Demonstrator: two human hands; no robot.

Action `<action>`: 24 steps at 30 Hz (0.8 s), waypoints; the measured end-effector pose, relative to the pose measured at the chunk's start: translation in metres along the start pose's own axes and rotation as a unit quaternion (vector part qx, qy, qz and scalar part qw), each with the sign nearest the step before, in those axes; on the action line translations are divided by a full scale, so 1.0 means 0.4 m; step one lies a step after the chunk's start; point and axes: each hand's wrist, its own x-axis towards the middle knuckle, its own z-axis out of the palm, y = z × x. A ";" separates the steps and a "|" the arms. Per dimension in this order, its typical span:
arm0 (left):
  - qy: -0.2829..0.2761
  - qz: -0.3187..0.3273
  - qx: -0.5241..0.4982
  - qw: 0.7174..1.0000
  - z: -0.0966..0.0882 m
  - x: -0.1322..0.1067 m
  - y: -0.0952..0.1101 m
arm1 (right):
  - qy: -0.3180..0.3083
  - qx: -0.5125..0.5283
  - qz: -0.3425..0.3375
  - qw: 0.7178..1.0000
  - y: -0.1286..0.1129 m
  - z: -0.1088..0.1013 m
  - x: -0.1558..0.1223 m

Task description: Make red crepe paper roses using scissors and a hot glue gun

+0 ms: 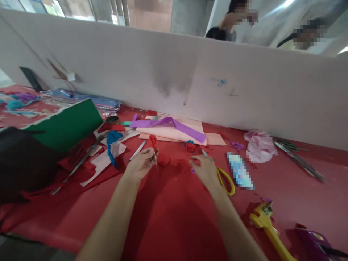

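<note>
My left hand (143,162) pinches a small red flower-like piece (152,140) upright, with a thin wire-like stem below its fingers. To its right, my right hand (202,166) is held over the table with its fingers curled together. Anything between those fingertips is too small to make out. Beside and partly under my right wrist lie scissors with yellow handles (230,183). A small red and blue bundle (189,146) rests just beyond, between the hands. A pen-like white stick (138,150) lies behind my left hand.
A purple strip (174,125) crosses folded peach sheets (163,133) at the back. Blue twisted material (111,146) and a green board (67,125) are left. A crumpled pink sheet (259,146), a yellow glue-gun-like tool (268,224) and a purple device (312,241) are right. A white partition (122,65) stands behind.
</note>
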 end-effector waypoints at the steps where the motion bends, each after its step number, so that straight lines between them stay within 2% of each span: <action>1: 0.006 0.008 0.010 1.000 -0.008 0.006 0.004 | -0.018 0.000 -0.023 1.000 -0.022 0.015 -0.023; 3: 0.006 0.018 0.036 0.999 -0.023 0.015 0.007 | -0.034 -0.034 -0.064 0.997 -0.055 0.035 -0.063; 6: -0.017 0.017 0.068 0.997 -0.030 0.014 0.005 | 0.006 -0.091 -0.047 0.995 -0.075 0.041 -0.083; 8: -0.030 0.012 0.083 0.996 -0.025 0.005 0.003 | 0.031 -0.077 -0.036 0.996 -0.085 0.039 -0.076; 11: -0.051 0.014 0.096 0.994 -0.012 -0.012 0.000 | 0.014 -0.019 -0.064 0.998 -0.117 0.050 -0.063; 17: -0.100 0.030 0.082 0.991 -0.002 -0.026 -0.009 | 0.004 -0.016 -0.074 0.997 -0.195 0.122 -0.047; 24: -0.095 0.032 0.076 0.992 -0.003 -0.023 0.002 | -0.004 -0.036 -0.072 0.997 -0.203 0.153 -0.023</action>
